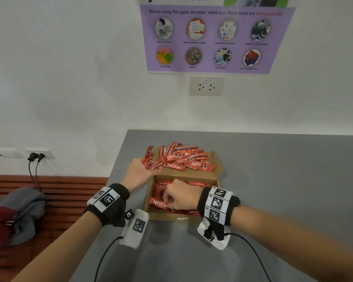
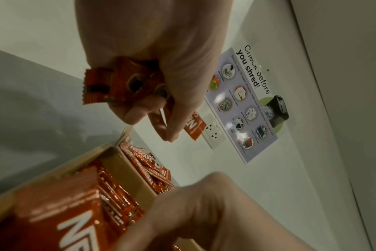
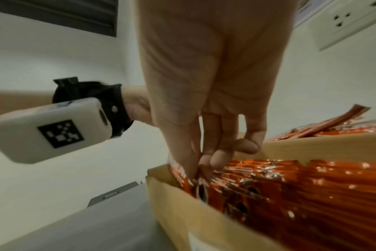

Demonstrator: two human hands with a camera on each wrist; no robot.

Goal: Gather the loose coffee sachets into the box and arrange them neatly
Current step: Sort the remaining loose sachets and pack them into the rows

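Note:
An open brown cardboard box [image 1: 151,192] stands on the grey table, packed with rows of red Nescafe sachets [image 1: 202,185]. A loose heap of sachets [image 1: 183,159] lies on the box's back flap. My left hand [image 1: 140,171] is at the heap's left end and grips a bunch of sachets [image 2: 122,84] in curled fingers. My right hand [image 1: 179,197] is inside the box at its near left corner, pinching one sachet [image 1: 158,203] between thumb and fingers [image 3: 217,158]. That sachet [image 3: 180,176] stands against the box wall [image 3: 182,212].
The grey table [image 1: 273,180] runs right and toward me, its left edge next to the box. A wall with a purple poster [image 1: 216,37] and a socket [image 1: 206,86] rises behind. Left of the table, a jacket [image 1: 18,212] lies on a wooden bench.

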